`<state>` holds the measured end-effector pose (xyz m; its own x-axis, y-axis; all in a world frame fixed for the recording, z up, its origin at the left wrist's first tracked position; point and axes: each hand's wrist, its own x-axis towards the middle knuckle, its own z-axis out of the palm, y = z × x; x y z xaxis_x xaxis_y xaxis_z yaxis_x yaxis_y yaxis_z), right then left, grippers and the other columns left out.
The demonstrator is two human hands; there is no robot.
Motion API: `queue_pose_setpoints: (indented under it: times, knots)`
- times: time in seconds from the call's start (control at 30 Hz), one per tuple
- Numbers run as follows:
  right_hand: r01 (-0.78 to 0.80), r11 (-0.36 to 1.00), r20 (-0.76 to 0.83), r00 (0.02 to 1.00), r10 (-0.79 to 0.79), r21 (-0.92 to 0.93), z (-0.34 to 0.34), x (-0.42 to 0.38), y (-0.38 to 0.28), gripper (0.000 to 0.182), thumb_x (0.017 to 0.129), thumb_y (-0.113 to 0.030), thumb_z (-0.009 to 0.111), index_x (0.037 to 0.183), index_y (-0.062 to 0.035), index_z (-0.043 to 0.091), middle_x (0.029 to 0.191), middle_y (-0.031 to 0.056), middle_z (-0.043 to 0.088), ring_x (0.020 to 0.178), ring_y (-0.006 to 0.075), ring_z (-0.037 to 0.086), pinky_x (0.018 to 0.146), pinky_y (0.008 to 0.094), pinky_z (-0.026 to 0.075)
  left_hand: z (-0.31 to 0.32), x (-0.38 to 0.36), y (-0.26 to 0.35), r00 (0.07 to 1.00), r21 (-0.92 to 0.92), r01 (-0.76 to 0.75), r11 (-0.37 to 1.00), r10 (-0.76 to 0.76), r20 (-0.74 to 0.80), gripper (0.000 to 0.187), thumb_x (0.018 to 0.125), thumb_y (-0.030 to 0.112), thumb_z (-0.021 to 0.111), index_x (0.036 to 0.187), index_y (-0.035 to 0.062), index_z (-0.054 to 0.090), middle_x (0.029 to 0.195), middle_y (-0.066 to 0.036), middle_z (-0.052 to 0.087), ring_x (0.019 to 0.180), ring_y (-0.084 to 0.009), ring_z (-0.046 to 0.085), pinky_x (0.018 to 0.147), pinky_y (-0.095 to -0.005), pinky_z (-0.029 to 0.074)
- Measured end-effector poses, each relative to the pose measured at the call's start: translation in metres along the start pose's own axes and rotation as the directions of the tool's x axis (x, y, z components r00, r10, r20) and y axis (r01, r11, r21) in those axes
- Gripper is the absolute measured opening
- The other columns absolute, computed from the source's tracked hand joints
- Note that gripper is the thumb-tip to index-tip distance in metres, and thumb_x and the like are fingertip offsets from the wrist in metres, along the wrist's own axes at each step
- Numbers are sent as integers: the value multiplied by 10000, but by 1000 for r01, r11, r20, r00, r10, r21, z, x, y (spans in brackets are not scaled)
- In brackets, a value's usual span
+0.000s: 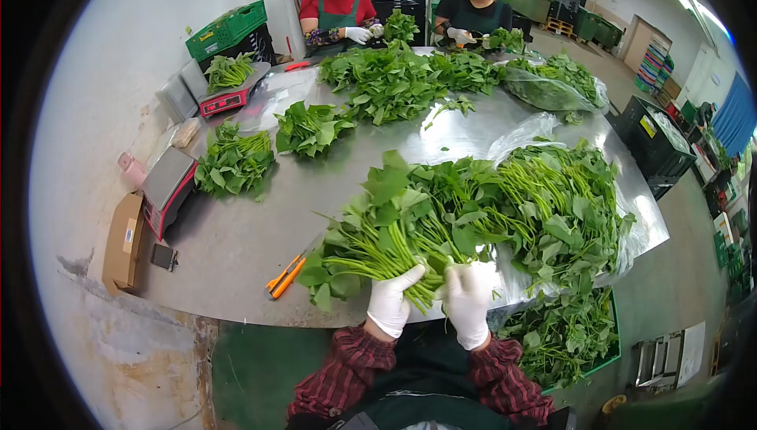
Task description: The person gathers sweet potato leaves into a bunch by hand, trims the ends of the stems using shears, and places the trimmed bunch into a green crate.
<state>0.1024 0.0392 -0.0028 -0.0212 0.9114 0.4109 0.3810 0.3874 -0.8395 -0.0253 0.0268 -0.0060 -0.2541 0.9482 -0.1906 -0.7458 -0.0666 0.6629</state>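
Note:
My left hand (pixel 394 297), in a white glove, is closed round the stems of a bunch of leafy greens (pixel 378 244) near the table's front edge. Just right of it, my right hand (pixel 467 296), also gloved, has its fingers pressed together at the stem ends; what they pinch is too small to make out. A large heap of greens (pixel 552 201) lies on clear plastic to the right. To the left of the bunch, an orange cutter (pixel 285 276) rests on the metal table (pixel 213 248).
Two co-workers (pixel 335 8) (pixel 477 16) handle greens across the table. Smaller bunches (pixel 235 160) and red scales (pixel 169 189) stand left, beside a cardboard box (pixel 124 242). A green crate (pixel 617 335) of greens is below the right front edge. More greens (pixel 386 83) lie at the back.

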Motion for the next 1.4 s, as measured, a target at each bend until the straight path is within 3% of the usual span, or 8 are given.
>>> queue_pose_setpoints:
  times: [0.03,0.1,0.23,0.63,0.97,1.03,1.23,1.4]
  knots:
    - [398,635,-36,829,-558,-661,-13,19,1,55,857,-37,550,819,-27,590,554,39,517,443,114,490,448,254,380,3,0,-2,1000,2,-10,1000,10,-21,217,787,-72,611,985,15,596,922,-56,630,815,-161,611,771,-286,497]
    - [-150,937,-324,911,255,314,-45,30,2,139,897,-90,482,834,-40,595,571,7,533,459,72,481,462,208,357,3,-4,7,999,54,-30,998,28,45,176,801,-59,601,962,11,602,913,-58,630,825,-160,606,786,-282,489]
    - [-360,909,-552,723,415,212,-130,64,64,194,900,-164,540,966,7,604,752,38,630,548,90,536,550,196,427,-7,-2,15,998,111,-48,993,42,55,129,821,-24,593,945,7,607,898,-56,630,863,-157,593,813,-291,469]
    - [-586,810,812,484,327,24,-46,51,-15,250,867,-241,538,805,-25,647,580,32,600,498,71,529,487,197,404,-9,-13,3,939,252,178,951,-241,247,234,766,-22,640,993,5,590,888,-58,630,833,-172,597,775,-302,474]
    - [291,956,115,951,-287,-22,-63,-28,14,112,876,-91,564,858,7,615,654,20,566,547,81,519,480,204,386,-19,-1,-2,940,-2,252,968,-244,237,139,850,0,561,989,3,556,877,-56,599,829,-179,585,778,-318,483]
    - [-282,846,-150,911,384,452,-100,-19,-28,118,871,-127,582,846,-12,594,652,35,543,560,83,508,491,212,369,-29,7,3,989,-33,113,993,-110,99,137,884,37,526,1020,17,530,883,-61,563,827,-196,554,825,-353,463]
    - [-433,260,-407,901,148,-863,-228,-11,92,346,745,-239,724,891,31,565,736,188,604,675,339,593,643,359,471,-39,10,24,990,-134,96,986,-81,113,149,851,-4,564,997,27,561,891,-61,593,818,-187,582,798,-331,477]
    - [-115,936,-144,987,70,-332,-141,-6,26,330,777,-45,648,1098,-11,583,815,104,583,658,142,562,566,285,476,-30,3,9,990,-17,113,993,-111,91,141,852,4,564,992,16,551,899,-63,585,825,-206,570,826,-350,468]
